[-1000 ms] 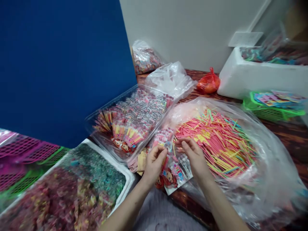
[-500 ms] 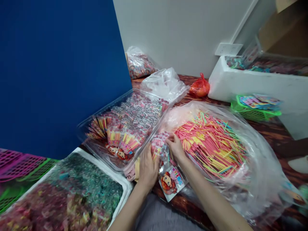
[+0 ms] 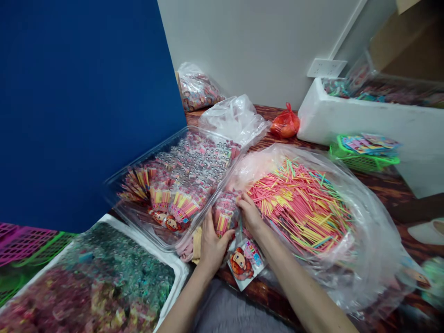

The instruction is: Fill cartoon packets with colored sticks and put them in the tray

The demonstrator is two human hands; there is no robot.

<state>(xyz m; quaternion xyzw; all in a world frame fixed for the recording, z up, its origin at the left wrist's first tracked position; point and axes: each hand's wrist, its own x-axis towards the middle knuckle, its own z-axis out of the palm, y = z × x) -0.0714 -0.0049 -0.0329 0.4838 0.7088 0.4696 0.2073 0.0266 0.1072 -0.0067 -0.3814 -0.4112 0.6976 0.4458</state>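
My left hand (image 3: pixel 212 243) and my right hand (image 3: pixel 250 213) are both closed on a small clear packet of coloured sticks (image 3: pixel 225 215), the left at its lower end and the right at its top. Under them lies a stack of empty printed cartoon bags (image 3: pixel 245 262) at the table's front edge. To the right a big clear plastic bag (image 3: pixel 367 240) holds a heap of loose pink, yellow and green sticks (image 3: pixel 298 203). To the left a clear plastic tray (image 3: pixel 138 210) is filled with rows of finished stick packets.
A white foam box (image 3: pixel 176 266) of small coloured bits sits at the lower left, with pink and green baskets (image 3: pixel 21 243) beyond. A blue panel (image 3: pixel 79 101) stands at the left. At the back lie clear bags (image 3: pixel 234 118), a red bag (image 3: pixel 285 125), a white foam box (image 3: pixel 354 122) and a green basket (image 3: pixel 364 159).
Both hands slid forward from over the printed bags to the packet of sticks and closed on it. The view shifted, so everything sits slightly further left.
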